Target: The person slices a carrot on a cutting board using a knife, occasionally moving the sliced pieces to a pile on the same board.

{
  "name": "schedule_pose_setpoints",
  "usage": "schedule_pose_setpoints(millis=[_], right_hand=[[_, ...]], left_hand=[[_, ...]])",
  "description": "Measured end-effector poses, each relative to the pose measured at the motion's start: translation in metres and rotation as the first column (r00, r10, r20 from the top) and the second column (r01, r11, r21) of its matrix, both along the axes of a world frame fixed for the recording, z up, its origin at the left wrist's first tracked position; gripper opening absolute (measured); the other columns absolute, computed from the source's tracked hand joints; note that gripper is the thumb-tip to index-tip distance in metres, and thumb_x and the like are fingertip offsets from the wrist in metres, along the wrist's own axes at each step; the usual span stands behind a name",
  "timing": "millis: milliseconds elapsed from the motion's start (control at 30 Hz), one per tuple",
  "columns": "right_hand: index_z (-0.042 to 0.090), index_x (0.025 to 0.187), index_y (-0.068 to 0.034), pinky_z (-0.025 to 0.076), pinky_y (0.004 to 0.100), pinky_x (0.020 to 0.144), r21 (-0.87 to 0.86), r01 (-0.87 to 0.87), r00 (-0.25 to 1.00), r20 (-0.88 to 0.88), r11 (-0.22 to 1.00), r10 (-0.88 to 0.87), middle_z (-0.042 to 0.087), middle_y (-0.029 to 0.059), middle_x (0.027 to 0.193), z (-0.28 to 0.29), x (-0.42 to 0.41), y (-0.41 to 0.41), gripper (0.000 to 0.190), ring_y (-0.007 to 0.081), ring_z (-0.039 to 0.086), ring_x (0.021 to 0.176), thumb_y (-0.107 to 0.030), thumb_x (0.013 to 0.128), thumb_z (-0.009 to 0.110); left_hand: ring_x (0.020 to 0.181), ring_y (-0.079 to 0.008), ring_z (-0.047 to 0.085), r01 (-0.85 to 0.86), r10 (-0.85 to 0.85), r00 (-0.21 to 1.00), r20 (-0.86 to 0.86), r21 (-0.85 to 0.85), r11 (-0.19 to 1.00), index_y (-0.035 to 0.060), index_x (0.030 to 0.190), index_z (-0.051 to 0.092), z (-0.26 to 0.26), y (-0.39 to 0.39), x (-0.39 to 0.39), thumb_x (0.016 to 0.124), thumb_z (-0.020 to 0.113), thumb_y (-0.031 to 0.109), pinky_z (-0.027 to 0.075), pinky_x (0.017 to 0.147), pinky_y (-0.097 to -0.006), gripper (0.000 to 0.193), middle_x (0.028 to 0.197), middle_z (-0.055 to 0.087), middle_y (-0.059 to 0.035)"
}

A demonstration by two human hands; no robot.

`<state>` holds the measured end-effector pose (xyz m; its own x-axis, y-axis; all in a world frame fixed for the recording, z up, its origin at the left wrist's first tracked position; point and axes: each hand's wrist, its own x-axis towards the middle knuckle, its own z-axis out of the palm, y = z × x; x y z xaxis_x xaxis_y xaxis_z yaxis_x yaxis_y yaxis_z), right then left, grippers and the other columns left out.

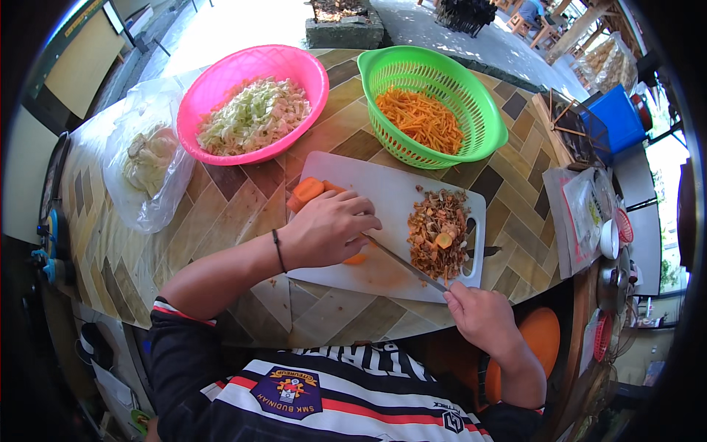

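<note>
My right hand (480, 312) grips the handle of a kitchen knife (409, 266), its blade slanting up and left across the white cutting board (331, 280). My left hand (331, 224) bends over the blade's far end at the board's left side; whether it grips something is hidden beneath it. Carrot pieces (307, 189) lie just beyond that hand, and an orange slice (354, 258) shows under it. Peelings and scraps with a round carrot end (443, 240) are heaped on the board's right part. Shredded carrot (422, 119) fills the bottom of a green colander (469, 99).
A pink basin (188, 132) of chopped cabbage (257, 116) stands at the back left, beside a plastic bag (149, 212) holding a cabbage (146, 160). Plastic packages (574, 204) and a white bowl (609, 239) are at the right. An orange stool (538, 337) is below the table's edge.
</note>
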<state>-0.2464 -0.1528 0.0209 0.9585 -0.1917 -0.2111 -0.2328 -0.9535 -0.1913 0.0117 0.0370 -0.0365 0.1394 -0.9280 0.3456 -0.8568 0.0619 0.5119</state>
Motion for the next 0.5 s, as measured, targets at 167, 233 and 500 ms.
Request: schedule_pose_setpoints(millis=[167, 233, 500], right_hand=[[0.055, 0.095, -0.012, 0.051, 0.0491, 0.053, -0.008, 0.004, 1.0, -0.03, 1.0, -0.004, 0.063, 0.0114, 0.065, 0.0, 0.001, 0.001, 0.02, 0.0366, 0.064, 0.059, -0.031, 0.099, 0.052], [0.055, 0.095, -0.012, 0.052, 0.0491, 0.053, -0.004, 0.008, 0.999, -0.039, 1.0, -0.008, 0.063, 0.0113, 0.065, 0.001, 0.001, 0.001, 0.02, 0.0365, 0.064, 0.058, -0.032, 0.099, 0.052], [0.055, 0.096, -0.011, 0.052, 0.0488, 0.053, 0.022, 0.017, 0.999, -0.041, 1.0, -0.016, 0.064, 0.0126, 0.066, 0.004, -0.001, 0.003, 0.021, 0.036, 0.064, 0.058, -0.032, 0.099, 0.053]], left_hand=[[0.092, -0.0253, 0.06, 0.156, -0.163, 0.985, 0.055, 0.121, 0.98, 0.0103, 0.095, 0.069, -0.003, -0.02, 0.006, 0.074, 0.069, 0.01, 0.05, 0.082, -0.0382, 0.021, 0.096, 0.063, -0.0048], [0.09, -0.0252, 0.06, 0.184, -0.194, 0.98, 0.051, 0.159, 0.97, 0.0098, 0.091, 0.069, -0.006, -0.024, 0.007, 0.072, 0.068, 0.01, 0.05, 0.081, -0.0377, 0.02, 0.093, 0.063, -0.0041], [0.089, -0.0249, 0.059, 0.2, -0.186, 0.977, -0.101, 0.155, 0.967, 0.0086, 0.085, 0.07, -0.011, -0.024, 0.009, 0.069, 0.069, 0.008, 0.05, 0.081, -0.038, 0.016, 0.086, 0.064, -0.0034]])
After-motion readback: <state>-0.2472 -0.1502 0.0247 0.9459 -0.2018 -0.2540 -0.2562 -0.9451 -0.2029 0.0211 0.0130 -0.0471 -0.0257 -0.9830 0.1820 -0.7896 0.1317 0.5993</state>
